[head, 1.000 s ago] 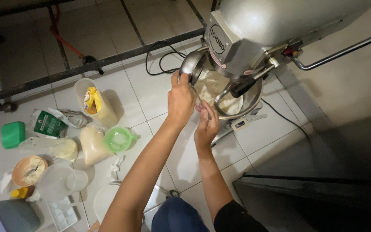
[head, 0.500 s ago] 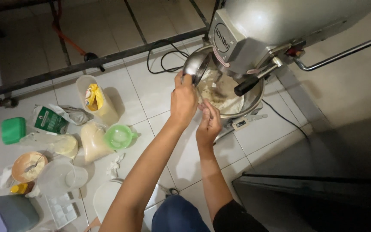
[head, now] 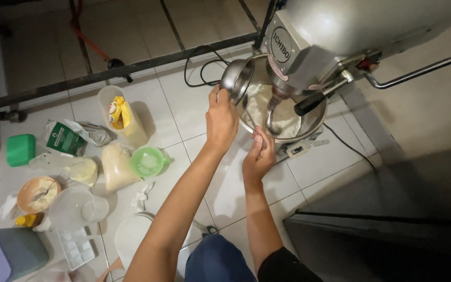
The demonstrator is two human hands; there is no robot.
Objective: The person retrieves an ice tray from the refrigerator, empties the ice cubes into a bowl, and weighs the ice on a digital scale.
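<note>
Tilted further than half a second ago, a small steel bowl [head: 237, 78] now stands nearly on edge over the mixing bowl [head: 288, 122] of a large floor-standing mixer [head: 340, 31], its mouth turned toward the pale flour or dough inside. The mixer, grey and bulky, sits on the tiled floor [head: 309, 172] toward the far right corner of the view, its hook [head: 272, 112] lowered into the mass and its black cable [head: 199, 65] trailing along the floor behind.

The person's left hand [head: 221, 117] is closed around the near rim of the small bowl, holding it up at the mixing bowl's left edge. The right hand [head: 259, 154] rests against the mixing bowl's near rim, fingers half curled; whether it actually grips the rim cannot be told.

By the look of it, the small bowl is almost emptied and the mixing bowl already carries a good load; the mass still looks floury and unworked, so mixing seems to lie ahead.

Along the floor's left side lie a clear container [head: 123, 115] with a yellow packet, a bag of pale powder [head: 115, 167], a green cup [head: 150, 161], a green packet [head: 63, 138] and a bowl with a spoon [head: 37, 193].
</note>
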